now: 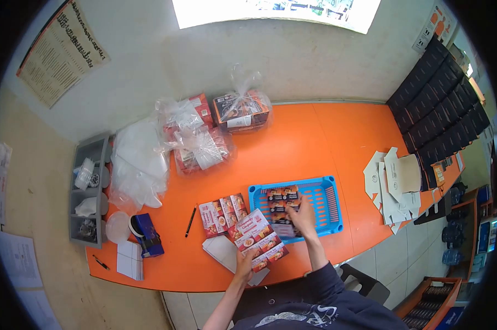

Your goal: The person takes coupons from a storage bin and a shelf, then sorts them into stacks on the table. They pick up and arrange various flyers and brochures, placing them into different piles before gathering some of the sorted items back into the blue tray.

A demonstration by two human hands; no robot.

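My left hand (245, 264) is closed on the lower left edge of a red-and-white coupon sheet (256, 237), whose heading reads "Takeaway Coupon". Beside it, a similar sheet with food pictures (222, 214) lies on the table, and white paper (219, 250) shows partly under the held sheet. My right hand (302, 215) reaches into the blue plastic basket (336, 204), its fingers closed at the edge of a dark sheet with food pictures (282, 199). Below that hand, the lower part of the dark sheet is blurred.
Plastic-bagged red packs (204, 154) and a bagged box (242, 110) stand by the wall. A grey organizer (101, 187), tape dispenser (147, 236) and pen (191, 220) are leftward. Flat white cartons (391, 190) and stacked black boxes (438, 99) occupy the right.
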